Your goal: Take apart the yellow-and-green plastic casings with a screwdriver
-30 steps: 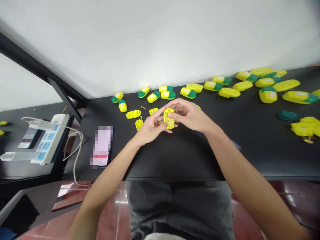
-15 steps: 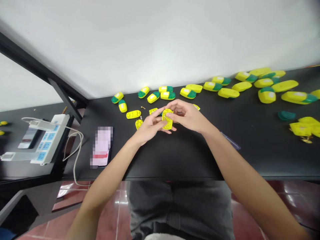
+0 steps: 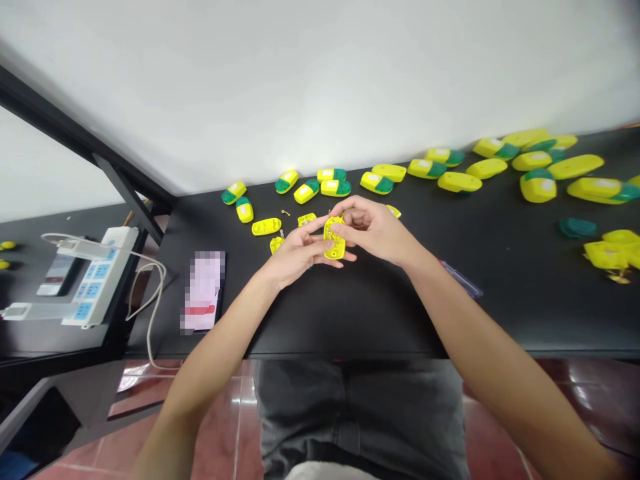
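A yellow plastic shell [image 3: 335, 248] is held upright between both hands over the middle of the black table, its hollow inside facing me. My left hand [image 3: 299, 253] grips its left and lower part, thumb across the front and fingers behind. My right hand [image 3: 373, 230] pinches its upper right part, thumb on the inside. Small details in the shell are too fine to tell. Just left of the hands lie a yellow shell [image 3: 267, 227], another open yellow shell piece [image 3: 277, 245] and a small yellow part [image 3: 307, 219].
Yellow-and-green cases [image 3: 377, 183] line the back of the table [image 3: 350, 320]. A phone [image 3: 204, 290] lies at left, beside a white cable and power strip [image 3: 95, 283]. Right are a clear purple-edged item [image 3: 463, 279], green covers [image 3: 577, 228] and yellow shells [image 3: 613, 253].
The hands keep hold of the yellow shell in nearly the same place. The fingers of my right hand have curled slightly more behind its top edge. The view has shifted a little.
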Demonstrator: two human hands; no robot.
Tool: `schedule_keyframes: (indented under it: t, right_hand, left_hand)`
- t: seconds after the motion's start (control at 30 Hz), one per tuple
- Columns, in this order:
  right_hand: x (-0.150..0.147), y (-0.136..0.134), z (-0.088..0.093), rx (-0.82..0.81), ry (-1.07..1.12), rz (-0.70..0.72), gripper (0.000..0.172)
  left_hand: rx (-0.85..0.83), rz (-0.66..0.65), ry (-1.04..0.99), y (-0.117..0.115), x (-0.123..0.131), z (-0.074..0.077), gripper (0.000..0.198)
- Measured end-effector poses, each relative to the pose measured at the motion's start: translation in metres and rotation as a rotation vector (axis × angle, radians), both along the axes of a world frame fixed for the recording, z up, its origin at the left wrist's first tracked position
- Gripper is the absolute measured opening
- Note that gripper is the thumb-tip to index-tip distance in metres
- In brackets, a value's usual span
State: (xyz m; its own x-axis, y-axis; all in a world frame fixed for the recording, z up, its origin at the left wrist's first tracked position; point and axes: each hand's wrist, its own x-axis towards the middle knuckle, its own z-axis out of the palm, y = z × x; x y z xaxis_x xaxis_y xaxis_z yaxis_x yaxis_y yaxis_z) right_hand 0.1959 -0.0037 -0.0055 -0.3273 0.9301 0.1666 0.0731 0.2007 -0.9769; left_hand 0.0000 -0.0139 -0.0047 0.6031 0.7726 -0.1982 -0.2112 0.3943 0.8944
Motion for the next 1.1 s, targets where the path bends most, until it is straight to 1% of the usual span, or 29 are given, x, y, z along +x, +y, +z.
schedule_keyframes:
  t: [0.17,0.3,0.43,0.57,0.73,0.93,1.1]
  right_hand:
    - [-0.001,0.000,0.000,-0.036,-0.014,-0.011,0.026]
    - [0.002,0.001,-0.002,-0.049,-0.038,0.012,0.023]
    - [0.007,0.001,0.000,-0.146,-0.030,0.121,0.032]
    - [0.007,0.000,0.002,-0.167,-0.036,0.123,0.036]
    - [0.008,0.001,0.001,-0.150,-0.047,0.108,0.039]
    - [0.011,-0.001,0.003,-0.194,-0.067,0.107,0.041]
    - [0.011,-0.002,0.004,-0.196,-0.092,0.109,0.043]
  left_hand:
    - [-0.049,0.035,0.028,-0.002,0.003,0.004,0.071]
    - [-0.074,0.095,0.047,-0.003,0.006,0.006,0.064]
    - [-0.096,0.174,0.042,-0.003,0.007,0.006,0.053]
    - [-0.103,0.194,0.023,-0.003,0.008,0.005,0.042]
    - [-0.113,0.197,0.020,-0.004,0.008,0.005,0.044]
    - [-0.123,0.186,0.008,-0.004,0.008,0.005,0.046]
    - [-0.117,0.177,0.003,-0.004,0.007,0.003,0.051]
